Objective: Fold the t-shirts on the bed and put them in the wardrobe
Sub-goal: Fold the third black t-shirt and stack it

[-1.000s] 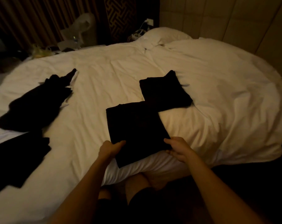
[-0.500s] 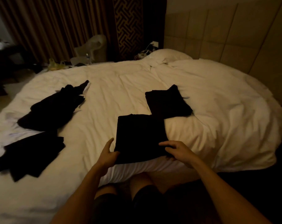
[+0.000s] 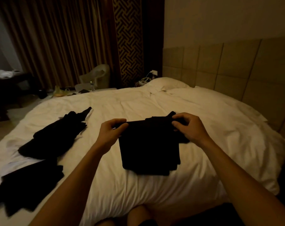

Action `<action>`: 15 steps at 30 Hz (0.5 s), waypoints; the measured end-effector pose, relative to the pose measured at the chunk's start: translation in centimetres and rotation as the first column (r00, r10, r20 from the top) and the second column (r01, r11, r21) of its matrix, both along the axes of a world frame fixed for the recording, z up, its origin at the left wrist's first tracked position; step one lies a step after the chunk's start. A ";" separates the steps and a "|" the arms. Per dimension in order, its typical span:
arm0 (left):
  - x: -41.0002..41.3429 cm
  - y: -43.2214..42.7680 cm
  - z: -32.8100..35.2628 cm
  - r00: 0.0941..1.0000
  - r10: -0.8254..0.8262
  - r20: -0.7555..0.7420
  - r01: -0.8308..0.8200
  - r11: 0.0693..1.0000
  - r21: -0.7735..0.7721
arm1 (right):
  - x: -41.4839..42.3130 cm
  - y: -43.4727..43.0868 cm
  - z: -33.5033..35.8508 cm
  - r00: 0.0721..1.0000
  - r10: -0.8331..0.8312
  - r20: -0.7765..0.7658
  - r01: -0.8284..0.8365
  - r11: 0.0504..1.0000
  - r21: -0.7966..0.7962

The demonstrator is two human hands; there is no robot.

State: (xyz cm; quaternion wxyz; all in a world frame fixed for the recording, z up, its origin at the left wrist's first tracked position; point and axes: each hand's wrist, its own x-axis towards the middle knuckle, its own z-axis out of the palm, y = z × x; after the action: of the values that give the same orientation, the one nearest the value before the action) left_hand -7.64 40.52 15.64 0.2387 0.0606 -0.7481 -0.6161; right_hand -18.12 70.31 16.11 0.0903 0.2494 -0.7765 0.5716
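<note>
Left hand (image 3: 112,130) and right hand (image 3: 190,128) pinch the black t-shirt (image 3: 150,150) at its far edge; layers seem loose in this gloom, so lift unevenly and the fold spills.

Pretty dim, warm yellowish cast. The white bed (image 3: 154,103) is lit brightest at its front edge, its left side is left murkier, and the curtains (image 3: 57,46) are half lost in shadow. The folded black t-shirt (image 3: 150,149) is crushed to flat black. The bed's right edge is bowed by the wide lens.
</note>
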 end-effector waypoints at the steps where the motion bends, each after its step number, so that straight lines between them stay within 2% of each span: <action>1: -0.6 0.3 0.7 1.000 -0.028 0.007 0.028 1.000 -0.001 | -0.7 0.5 0.5 1.000 -0.012 -0.010 0.012 1.000 0.002; 6: -4.3 2.1 0.2 0.995 -0.074 0.072 0.073 0.997 0.007 | -3.9 2.5 -0.1 0.998 -0.057 0.016 0.056 0.997 0.049; 10: -7.9 3.2 -3.6 0.984 -0.089 0.157 0.091 0.996 -0.006 | -6.3 3.5 -4.0 0.990 -0.073 0.123 0.066 0.996 0.066; 15: -13.5 3.2 -8.1 0.963 -0.065 0.262 0.079 0.996 -0.043 | -10.7 3.2 -8.7 0.978 -0.103 0.183 0.078 0.987 0.144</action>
State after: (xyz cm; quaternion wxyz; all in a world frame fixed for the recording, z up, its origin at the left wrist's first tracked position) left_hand -21.15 43.72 7.53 0.1177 0.1074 -0.7907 -0.5912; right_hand -28.82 73.47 7.44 0.0248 0.1637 -0.8292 0.5339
